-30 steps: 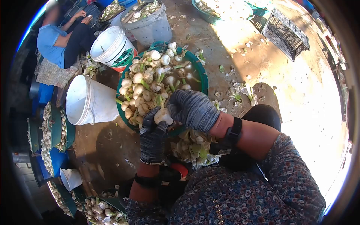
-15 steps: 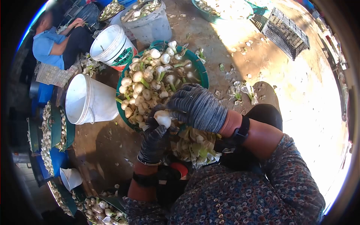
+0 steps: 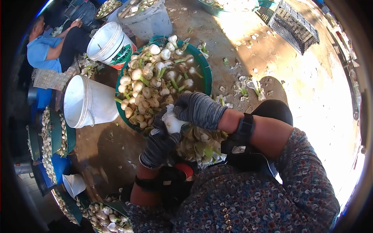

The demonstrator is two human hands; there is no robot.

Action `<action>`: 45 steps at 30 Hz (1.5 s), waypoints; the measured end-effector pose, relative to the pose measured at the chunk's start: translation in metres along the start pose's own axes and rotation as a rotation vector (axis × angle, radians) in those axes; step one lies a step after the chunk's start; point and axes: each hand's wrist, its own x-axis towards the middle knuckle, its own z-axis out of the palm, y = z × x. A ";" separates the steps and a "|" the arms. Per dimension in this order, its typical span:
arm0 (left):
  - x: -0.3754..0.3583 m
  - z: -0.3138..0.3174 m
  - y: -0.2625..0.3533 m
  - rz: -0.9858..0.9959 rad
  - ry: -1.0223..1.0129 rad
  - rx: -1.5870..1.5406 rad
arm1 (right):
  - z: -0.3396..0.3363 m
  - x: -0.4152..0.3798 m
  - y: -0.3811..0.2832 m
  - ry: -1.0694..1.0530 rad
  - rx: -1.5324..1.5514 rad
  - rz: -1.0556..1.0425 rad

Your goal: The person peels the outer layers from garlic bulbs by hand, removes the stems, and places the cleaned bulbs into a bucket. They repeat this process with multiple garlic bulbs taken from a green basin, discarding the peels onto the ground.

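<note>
A white garlic bulb (image 3: 173, 122) with loose skin is between my two gloved hands. My left hand (image 3: 160, 141), in a dark grey glove, is closed around its lower side. My right hand (image 3: 200, 110), in a striped grey glove, pinches the skin at the bulb's upper right. Just beyond them is a round green basin (image 3: 208, 73) heaped with garlic bulbs (image 3: 145, 83), some lying in brownish water on its right side. Peeled leaves and skins (image 3: 202, 145) are piled below my right hand.
White buckets (image 3: 103, 103) (image 3: 110, 44) stand left of the basin, and a grey tub (image 3: 151, 23) is behind it. A seated person in blue (image 3: 44, 50) is at the upper left. A black crate (image 3: 294, 27) lies at the upper right. Garlic-filled trays (image 3: 47, 143) line the left.
The bulb has turned upright between my hands, with its skin now raised. My right hand has moved slightly down and left. The whole view has shifted a little.
</note>
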 end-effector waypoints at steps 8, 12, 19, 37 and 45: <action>0.004 0.010 -0.040 0.128 0.046 -0.268 | 0.001 -0.004 0.005 -0.012 0.325 -0.227; 0.003 0.003 -0.002 -0.432 -0.012 -0.910 | 0.004 -0.006 -0.004 0.161 -0.178 -0.421; 0.005 0.007 0.006 0.194 0.218 -0.064 | 0.012 0.008 0.012 0.152 0.252 -0.018; 0.006 0.008 -0.003 0.064 0.187 0.065 | -0.004 0.017 0.026 0.416 0.137 -0.122; 0.006 0.010 -0.015 -0.006 0.097 -0.990 | -0.015 0.014 0.055 -0.127 -0.553 0.111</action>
